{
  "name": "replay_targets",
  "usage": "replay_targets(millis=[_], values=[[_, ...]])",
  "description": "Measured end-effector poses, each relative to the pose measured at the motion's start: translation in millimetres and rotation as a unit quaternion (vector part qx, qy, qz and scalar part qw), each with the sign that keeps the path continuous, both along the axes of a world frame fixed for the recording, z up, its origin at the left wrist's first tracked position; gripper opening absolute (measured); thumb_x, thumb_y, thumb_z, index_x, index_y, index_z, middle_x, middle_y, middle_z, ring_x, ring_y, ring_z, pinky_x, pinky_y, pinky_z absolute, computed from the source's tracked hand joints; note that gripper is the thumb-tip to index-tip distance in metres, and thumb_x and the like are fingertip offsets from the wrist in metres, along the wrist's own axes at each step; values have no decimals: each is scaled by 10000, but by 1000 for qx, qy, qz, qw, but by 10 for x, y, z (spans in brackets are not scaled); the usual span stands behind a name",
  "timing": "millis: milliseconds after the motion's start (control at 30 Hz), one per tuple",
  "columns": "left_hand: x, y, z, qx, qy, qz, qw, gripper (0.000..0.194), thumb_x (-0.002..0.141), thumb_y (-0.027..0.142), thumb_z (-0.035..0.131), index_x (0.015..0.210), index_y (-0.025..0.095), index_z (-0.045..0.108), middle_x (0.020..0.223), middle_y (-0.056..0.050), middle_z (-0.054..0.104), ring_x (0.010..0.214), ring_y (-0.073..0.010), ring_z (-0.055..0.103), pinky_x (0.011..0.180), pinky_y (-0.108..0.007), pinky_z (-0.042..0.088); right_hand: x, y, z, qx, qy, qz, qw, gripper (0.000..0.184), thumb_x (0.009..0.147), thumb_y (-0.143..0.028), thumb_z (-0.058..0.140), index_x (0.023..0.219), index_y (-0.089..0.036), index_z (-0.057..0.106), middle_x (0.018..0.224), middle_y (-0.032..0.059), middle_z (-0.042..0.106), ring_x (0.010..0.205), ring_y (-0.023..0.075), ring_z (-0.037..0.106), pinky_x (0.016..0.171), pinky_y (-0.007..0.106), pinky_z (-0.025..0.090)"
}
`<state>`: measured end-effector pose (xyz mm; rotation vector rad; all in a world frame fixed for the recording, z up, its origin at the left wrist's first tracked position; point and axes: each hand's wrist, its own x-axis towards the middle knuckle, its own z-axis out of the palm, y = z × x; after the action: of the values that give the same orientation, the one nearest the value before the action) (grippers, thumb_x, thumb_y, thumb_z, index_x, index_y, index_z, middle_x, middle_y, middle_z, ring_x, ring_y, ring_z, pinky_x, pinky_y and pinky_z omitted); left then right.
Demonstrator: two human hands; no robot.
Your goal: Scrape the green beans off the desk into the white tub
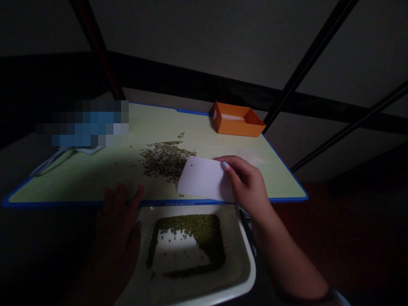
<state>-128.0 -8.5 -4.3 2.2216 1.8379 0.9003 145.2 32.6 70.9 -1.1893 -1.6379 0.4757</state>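
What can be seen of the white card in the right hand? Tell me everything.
The white card is a thin, flat rectangular sheet with rounded corners, probably plastic or stiff paper, plain apart from a small dark dot near its upper left corner. The right hand pinches its right edge, fingers on top. It is held tilted near the table's front edge, its left side beside the pile of green beans, just above the white tray.

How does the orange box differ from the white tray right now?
The orange box sits on the table's far edge; the white tray is held below the near edge. The orange box holds something pale; the white tray holds green beans. The tray looks wider. Both are open-topped.
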Motion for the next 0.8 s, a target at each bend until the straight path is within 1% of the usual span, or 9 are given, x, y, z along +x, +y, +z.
replay_targets(millis=[100,167,300,400,467,533,600,667,800], values=[[-3,-7,14,7,-7,-5,1000,572,906,305,330,1416,498,158,1610,35,138,1491,-259,95,1124,-676,264,10,-31,48,-17,-1,12,1000,210,934,-191,499,986,-229,699,1000,20,750,958,163,675,845,322,530],[0,-12,16,12,-16,-6,1000,574,904,306,344,1415,499,167,1611,44,135,1491,-257,101,1129,-664,261,49,-87,64,-12,-3,1,1000,201,935,-204,509,981,-237,703,993,18,752,943,166,682,831,324,542],[9,-20,-2,8,-25,-3,1000,572,901,313,339,1413,503,170,1608,54,146,1490,-255,111,1136,-658,253,166,-319,31,41,-13,-81,996,182,929,-230,548,1016,-274,702,1016,16,754,938,178,698,776,305,568],[4,-20,-13,12,-34,0,999,566,895,326,346,1406,514,190,1605,70,158,1488,-252,124,1142,-644,260,210,-577,8,94,-52,-149,983,232,913,-195,566,1091,-295,676,1057,17,752,941,186,712,772,295,583],[-16,-16,-16,10,-42,1,999,558,892,337,350,1394,532,206,1601,88,164,1486,-247,133,1142,-626,279,186,-732,19,119,-101,-135,978,266,900,-156,573,1116,-289,655,1039,-1,761,882,156,725,757,251,586],[-57,-5,-24,-2,-40,9,999,559,892,346,343,1390,549,190,1600,102,161,1484,-239,131,1141,-610,294,124,-829,43,149,-156,-65,974,274,893,-109,545,1105,-254,643,1013,-3,770,869,137,729,796,232,581],[-118,18,-44,-10,-14,-4,1000,579,883,359,359,1397,543,169,1604,99,139,1483,-247,131,1135,-605,308,49,-855,55,188,-187,-5,964,261,890,-87,508,1074,-218,638,960,3,779,859,139,733,861,259,573],[-187,52,-78,0,6,-9,1000,592,874,361,368,1400,539,164,1606,97,130,1483,-262,117,1131,-619,307,-8,-826,37,209,-200,-4,957,244,912,-95,465,1051,-197,639,942,16,781,828,147,737,881,307,572],[-292,135,-162,-1,21,-23,1000,622,861,353,390,1418,501,156,1612,64,114,1481,-281,96,1119,-626,321,20,-744,-62,249,-229,-44,940,255,977,-170,400,1033,-181,649,892,43,780,783,168,735,801,351,594]])
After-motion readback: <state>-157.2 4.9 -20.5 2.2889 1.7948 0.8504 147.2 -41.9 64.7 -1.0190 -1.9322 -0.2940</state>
